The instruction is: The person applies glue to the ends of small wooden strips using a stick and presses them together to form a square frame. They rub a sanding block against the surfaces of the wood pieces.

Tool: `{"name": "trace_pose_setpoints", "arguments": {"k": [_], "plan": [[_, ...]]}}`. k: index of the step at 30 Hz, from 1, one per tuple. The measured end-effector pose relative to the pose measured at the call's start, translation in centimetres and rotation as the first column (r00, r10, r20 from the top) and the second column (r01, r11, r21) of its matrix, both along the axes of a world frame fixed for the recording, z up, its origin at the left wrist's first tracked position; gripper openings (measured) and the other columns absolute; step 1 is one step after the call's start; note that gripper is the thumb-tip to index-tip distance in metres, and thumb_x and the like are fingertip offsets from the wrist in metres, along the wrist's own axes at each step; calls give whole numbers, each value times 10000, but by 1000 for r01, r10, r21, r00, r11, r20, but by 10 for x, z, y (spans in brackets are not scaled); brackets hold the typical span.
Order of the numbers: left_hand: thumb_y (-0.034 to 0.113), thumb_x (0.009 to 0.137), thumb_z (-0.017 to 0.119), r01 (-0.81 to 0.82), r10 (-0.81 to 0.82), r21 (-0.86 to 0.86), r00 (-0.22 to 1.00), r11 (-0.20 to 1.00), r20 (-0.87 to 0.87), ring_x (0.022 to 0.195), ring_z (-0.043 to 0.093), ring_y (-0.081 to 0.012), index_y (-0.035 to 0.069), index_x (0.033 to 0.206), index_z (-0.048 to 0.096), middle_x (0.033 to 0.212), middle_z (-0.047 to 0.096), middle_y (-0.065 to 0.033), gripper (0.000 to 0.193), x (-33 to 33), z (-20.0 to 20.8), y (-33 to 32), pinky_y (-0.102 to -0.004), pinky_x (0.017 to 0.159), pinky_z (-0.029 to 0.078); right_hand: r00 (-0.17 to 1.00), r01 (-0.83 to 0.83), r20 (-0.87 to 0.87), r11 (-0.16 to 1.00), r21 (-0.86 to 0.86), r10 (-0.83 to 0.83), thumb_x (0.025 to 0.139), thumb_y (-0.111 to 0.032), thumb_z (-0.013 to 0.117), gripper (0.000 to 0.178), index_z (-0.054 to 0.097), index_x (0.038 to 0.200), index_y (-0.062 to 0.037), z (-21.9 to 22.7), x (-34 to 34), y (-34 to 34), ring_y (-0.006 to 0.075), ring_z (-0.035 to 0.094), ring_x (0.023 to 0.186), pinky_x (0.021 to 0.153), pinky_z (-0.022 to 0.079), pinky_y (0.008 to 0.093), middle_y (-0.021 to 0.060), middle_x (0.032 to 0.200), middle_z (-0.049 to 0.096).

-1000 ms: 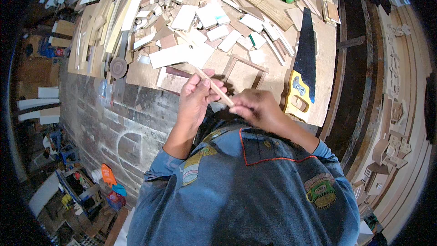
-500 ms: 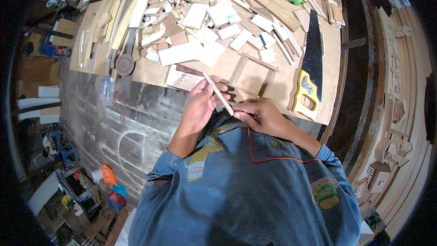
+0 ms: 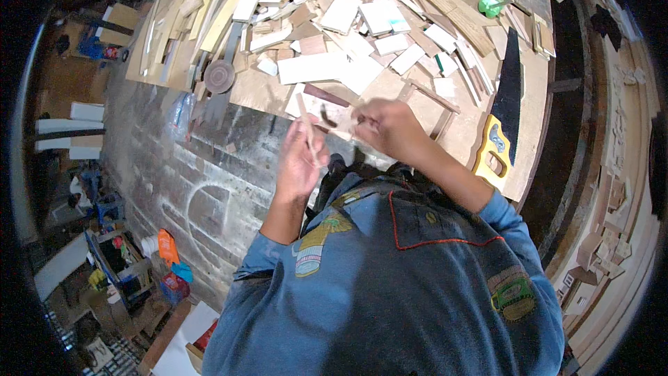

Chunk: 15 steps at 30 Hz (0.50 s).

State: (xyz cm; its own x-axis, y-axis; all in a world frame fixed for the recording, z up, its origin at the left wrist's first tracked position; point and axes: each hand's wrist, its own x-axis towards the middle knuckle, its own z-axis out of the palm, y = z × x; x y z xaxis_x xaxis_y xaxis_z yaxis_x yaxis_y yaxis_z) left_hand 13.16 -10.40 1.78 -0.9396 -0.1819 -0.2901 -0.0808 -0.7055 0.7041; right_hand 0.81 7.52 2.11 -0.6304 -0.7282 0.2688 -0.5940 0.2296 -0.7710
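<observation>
My left hand [image 3: 299, 163] is closed around a thin wooden strip [image 3: 303, 113], which stands up past the fingers just off the table's near edge. To its right, my right hand [image 3: 390, 124] is curled with the fingertips drawn together. Motion blurs those fingertips, and I cannot make out what is in them. Beneath and beside the hands lies a pale flat board [image 3: 298, 102] with a dark brown strip [image 3: 325, 95] on it. A small rectangular wooden frame [image 3: 434, 95] rests just beyond my right hand, which partly hides it.
A heap of wood offcuts [image 3: 313, 68] covers the table's middle. Long strips [image 3: 167, 28] lie at the left, near a round wooden disc [image 3: 219, 76]. A handsaw [image 3: 510, 80] with a yellow handle lies at the right edge. Farther back is a green container [image 3: 490, 3].
My right hand has left the wooden strip and moved forward over the pale board. The left hand keeps the strip, now held more upright. The whole view has shifted slightly.
</observation>
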Motion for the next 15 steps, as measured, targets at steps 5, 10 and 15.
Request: {"name": "trace_pose_setpoints", "arguments": {"k": [5, 10, 15], "plan": [[368, 1008, 392, -51, 42, 61, 989, 997, 141, 461, 310, -69, 81, 1034, 508, 606, 376, 26, 310, 20, 8, -36, -210, 416, 265, 991, 79, -135, 855, 512, -11, 760, -290, 729, 462, 592, 1111, -23, -8, -1, -69, 314, 608, 956, 772, 527, 405, 162, 1018, 617], [330, 966, 469, 94, -121, 162, 978, 982, 170, 472, 363, -79, 64, 1209, 498, 642, 436, -4, 361, 22, 2, -75, -196, 416, 306, 940, 198, -338, 873, 446, -40, 758, -315, 717, 598, 497, 1244, -45, -32, 19, -88, 336, 580, 990, 834, 503, 441, 189, 1067, 589], [217, 994, 415, 269, -328, 272, 923, 924, 202, 464, 331, -71, 177, 1344, 417, 633, 393, 9, 353, 27, 0, -100, -189, 403, 296, 959, 277, -153, 898, 341, -238, 752, -308, 688, 634, 494, 1309, -78, -17, 30, -85, 339, 568, 935, 804, 486, 429, 197, 1026, 576]]}}
